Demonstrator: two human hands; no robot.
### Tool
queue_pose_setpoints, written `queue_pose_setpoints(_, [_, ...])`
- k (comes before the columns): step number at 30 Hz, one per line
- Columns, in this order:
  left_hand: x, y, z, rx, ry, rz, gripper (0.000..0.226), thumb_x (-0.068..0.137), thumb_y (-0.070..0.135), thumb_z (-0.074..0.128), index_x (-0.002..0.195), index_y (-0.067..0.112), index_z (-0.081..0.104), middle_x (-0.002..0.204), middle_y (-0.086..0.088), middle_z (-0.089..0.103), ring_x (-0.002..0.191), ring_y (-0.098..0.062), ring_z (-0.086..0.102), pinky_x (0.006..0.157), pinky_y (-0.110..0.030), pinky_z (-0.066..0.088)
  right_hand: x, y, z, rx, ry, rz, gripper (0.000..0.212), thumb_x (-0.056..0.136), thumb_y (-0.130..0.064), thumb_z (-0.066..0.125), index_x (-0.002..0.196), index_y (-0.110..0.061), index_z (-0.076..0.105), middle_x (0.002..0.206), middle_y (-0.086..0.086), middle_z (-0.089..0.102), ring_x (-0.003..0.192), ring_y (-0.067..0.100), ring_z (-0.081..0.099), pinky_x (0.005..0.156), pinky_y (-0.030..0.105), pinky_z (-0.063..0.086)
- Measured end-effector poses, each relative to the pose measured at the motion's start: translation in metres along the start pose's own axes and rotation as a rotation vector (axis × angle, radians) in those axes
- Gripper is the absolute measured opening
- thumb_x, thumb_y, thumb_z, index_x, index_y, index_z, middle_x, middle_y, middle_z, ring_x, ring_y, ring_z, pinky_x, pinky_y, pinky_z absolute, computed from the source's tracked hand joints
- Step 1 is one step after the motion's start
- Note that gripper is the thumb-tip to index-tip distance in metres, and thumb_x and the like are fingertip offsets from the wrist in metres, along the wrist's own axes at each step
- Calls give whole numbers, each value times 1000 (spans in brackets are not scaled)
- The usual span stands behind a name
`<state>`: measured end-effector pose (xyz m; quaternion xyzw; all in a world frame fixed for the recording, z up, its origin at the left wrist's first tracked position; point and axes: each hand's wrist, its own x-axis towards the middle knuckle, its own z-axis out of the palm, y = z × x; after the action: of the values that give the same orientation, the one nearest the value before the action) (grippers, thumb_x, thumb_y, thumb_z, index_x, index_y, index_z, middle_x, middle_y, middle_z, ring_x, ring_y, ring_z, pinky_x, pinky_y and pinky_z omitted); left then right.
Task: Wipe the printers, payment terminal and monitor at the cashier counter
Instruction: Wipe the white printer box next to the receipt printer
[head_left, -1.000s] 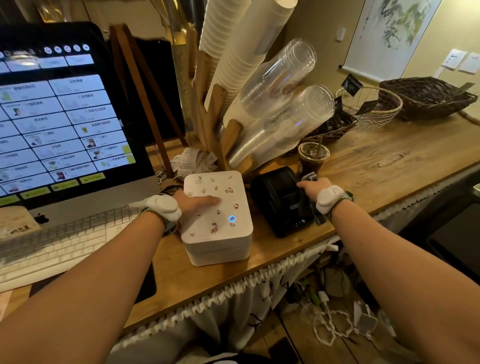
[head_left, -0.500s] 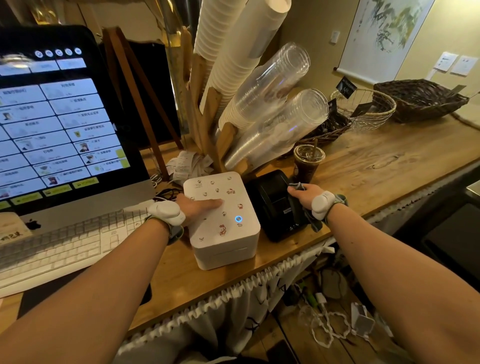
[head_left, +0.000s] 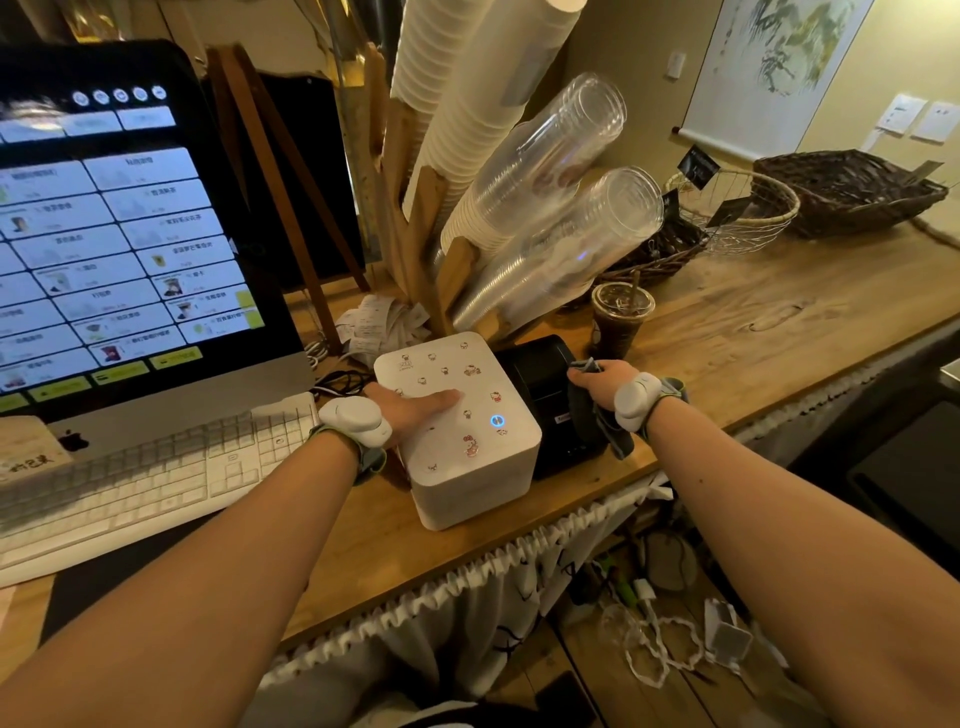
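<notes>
A white box-shaped printer (head_left: 467, 457) with small stickers and a blue light sits at the counter's front edge. My left hand (head_left: 415, 408) lies flat on its top, fingers straight. Right beside it stands a black receipt printer (head_left: 545, 384). My right hand (head_left: 602, 382) grips a dark grey cloth (head_left: 608, 431) against that printer's right side; the cloth hangs down over the printer's front corner. The monitor (head_left: 119, 249) stands lit at the left. No payment terminal can be made out.
A white keyboard (head_left: 156, 478) lies under the monitor. Stacks of paper and clear plastic cups (head_left: 545, 208) lean on a wooden rack behind the printers. An iced drink (head_left: 618, 322) stands just behind the black printer. Wicker baskets (head_left: 847, 192) sit far right. Cables lie on the floor below.
My right hand with the cloth slid from the black printer's top right edge down its right side. My left hand stays flat on the white printer.
</notes>
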<state>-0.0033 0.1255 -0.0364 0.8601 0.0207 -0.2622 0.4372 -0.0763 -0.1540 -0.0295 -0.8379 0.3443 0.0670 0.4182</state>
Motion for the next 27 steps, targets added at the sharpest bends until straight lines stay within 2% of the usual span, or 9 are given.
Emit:
queue_pose_setpoints(3, [-4,3,-1,0,9,-73,102,54,71,79,136,21,43,125,-7,62,99,-28,64,69,-39,58,-2,0,1,12,2,15,47,92,-45,57,123,-10,62,117,13,66,109,31,62,93,36,46])
queue_pose_setpoints(7, [-8,15,2,153,235,-12,133,55,70,79,151,15,6,148,-16,36,130,-38,44,101,-51,46,-6,-2,-1,91,152,-5,34,92,-37,59,102,-5,68,100,13,68,94,30,64,76,32,45])
queue_pose_setpoints(9, [-13,25,2,217,372,95,125,59,71,76,150,15,10,151,-18,29,135,-40,37,105,-52,41,-10,-8,-2,121,215,-43,32,91,-35,59,97,-4,67,100,16,69,85,27,61,74,33,46])
queue_pose_setpoints(12, [-17,39,0,317,468,297,91,70,67,67,139,15,41,142,-12,42,131,-34,38,102,-48,42,-24,-29,-3,213,123,-143,27,94,-29,59,97,-5,68,93,12,67,89,26,62,78,34,46])
queue_pose_setpoints(15, [-19,47,-5,263,300,434,64,71,69,62,120,28,63,127,-2,57,116,-26,52,94,-43,49,-45,-51,1,257,-6,-230,31,92,-34,61,108,-10,69,101,3,71,95,21,65,91,35,49])
queue_pose_setpoints(18, [-26,56,-9,178,59,469,66,73,68,64,127,29,57,121,11,56,108,-14,56,85,-31,46,-60,-66,11,438,-126,-224,32,90,-32,62,115,-13,67,105,5,74,99,25,69,98,45,50])
queue_pose_setpoints(21, [-34,59,-16,123,-100,484,61,81,49,71,131,21,53,113,10,63,101,-8,60,82,-21,44,-71,-82,19,664,-236,-209,27,93,-17,56,115,-6,66,106,16,73,99,34,70,96,51,51])
queue_pose_setpoints(24, [-36,49,-31,129,-57,503,45,84,38,72,122,18,62,111,1,70,98,-14,67,85,-31,56,-76,-97,31,771,-330,-200,30,93,-8,49,120,-1,62,110,21,70,102,37,68,96,49,52])
queue_pose_setpoints(27, [-37,37,-47,115,15,481,26,85,34,71,105,17,68,98,-4,72,92,-19,69,84,-42,58,-75,-112,49,706,-318,-201,30,90,-13,54,117,-3,64,108,19,71,102,34,68,98,48,51])
